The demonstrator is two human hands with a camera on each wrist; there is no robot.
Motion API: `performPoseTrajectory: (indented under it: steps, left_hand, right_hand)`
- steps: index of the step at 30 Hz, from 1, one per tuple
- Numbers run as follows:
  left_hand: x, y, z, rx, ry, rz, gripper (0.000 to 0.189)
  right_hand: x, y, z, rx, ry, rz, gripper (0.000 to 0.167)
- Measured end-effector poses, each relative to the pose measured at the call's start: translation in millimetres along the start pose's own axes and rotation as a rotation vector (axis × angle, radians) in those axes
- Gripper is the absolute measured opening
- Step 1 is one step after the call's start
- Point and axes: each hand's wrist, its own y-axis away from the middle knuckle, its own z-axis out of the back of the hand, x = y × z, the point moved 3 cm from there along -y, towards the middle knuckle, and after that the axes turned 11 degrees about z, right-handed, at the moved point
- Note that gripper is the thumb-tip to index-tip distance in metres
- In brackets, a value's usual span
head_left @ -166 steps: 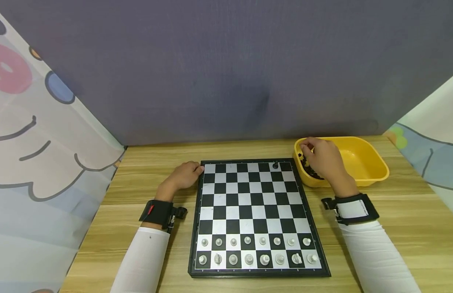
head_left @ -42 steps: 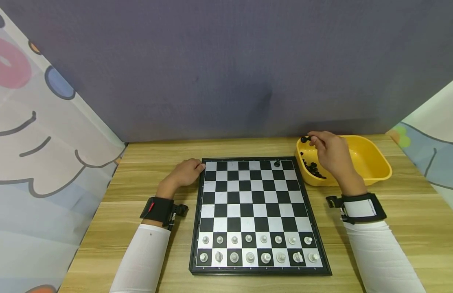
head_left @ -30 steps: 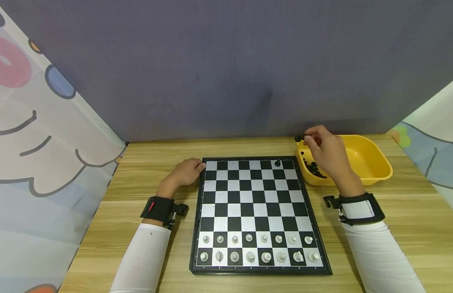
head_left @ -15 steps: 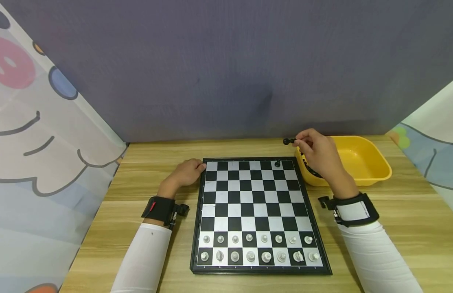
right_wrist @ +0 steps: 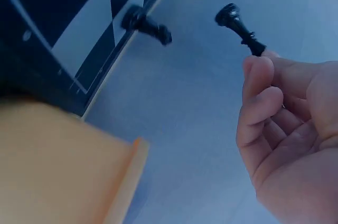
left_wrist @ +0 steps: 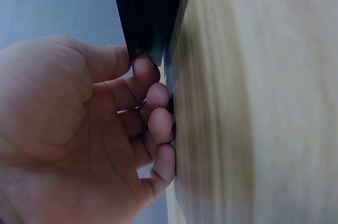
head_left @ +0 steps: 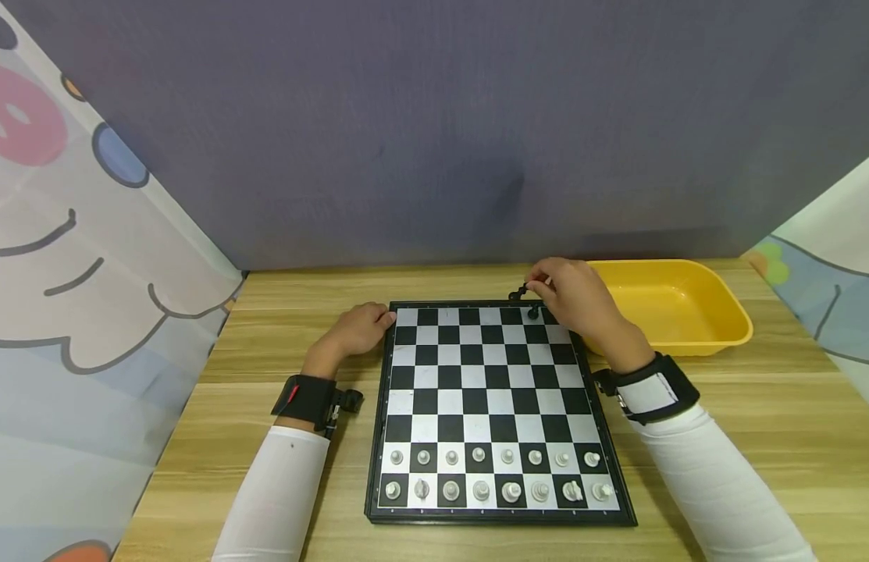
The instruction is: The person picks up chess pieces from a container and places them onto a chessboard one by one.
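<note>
In the head view a chessboard (head_left: 474, 378) lies flat on the wooden table. At its far left corner my left hand (head_left: 357, 329) holds the edge; the left wrist view has thumb and index finger on the dark board corner (left_wrist: 148, 18). My right hand (head_left: 578, 300) is over the far right corner, pinching a black chess piece (right_wrist: 237, 26) by one end. That piece hangs tilted just above the far rim, clear of the board. Close by, another black chess piece (head_left: 533, 313) stands on the far row. White chess pieces (head_left: 481, 490) fill the two near rows.
A yellow tub (head_left: 738, 324) stands at the board's far right, partly behind my right hand and forearm; black pieces seen in it earlier are hidden now. A dark grey panel (head_left: 434, 140) rises behind the table (head_left: 265, 328), with printed cloth (head_left: 90, 312) at the sides.
My right hand has lifted a black chess piece out of the yellow tub and carried it left to the board's far edge. My left hand has stayed at the corner.
</note>
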Motion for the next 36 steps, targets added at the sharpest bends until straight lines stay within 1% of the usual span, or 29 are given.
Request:
performPoseTrajectory:
  steps: [8,14,19,26,36]
  left_hand:
    - [0.8,-0.4,-0.1,-0.002,0.004,0.001,0.036]
    - [1.7,-1.4,-1.9,0.002,0.008,0.0,0.036]
    - [-0.4,-1.1,-2.3,0.005,0.012,0.006,0.037]
    - [-3.6,-1.2,-1.9,0.005,0.008,0.005,0.036]
    - [-3.5,-1.6,-2.5,0.011,0.006,0.002,0.037]
  right_hand:
    - [13,-13.7,-21,0.088,0.025,0.077,0.006]
    - [17,-19.1,-32,0.143,0.056,0.079,0.007]
    - [16,-21.0,-37,0.155,0.082,0.083,0.008]
    - [17,-22.1,-41,0.17,0.077,0.106,0.008]
    - [20,-23.6,-46,0.186,0.087,0.108,0.006]
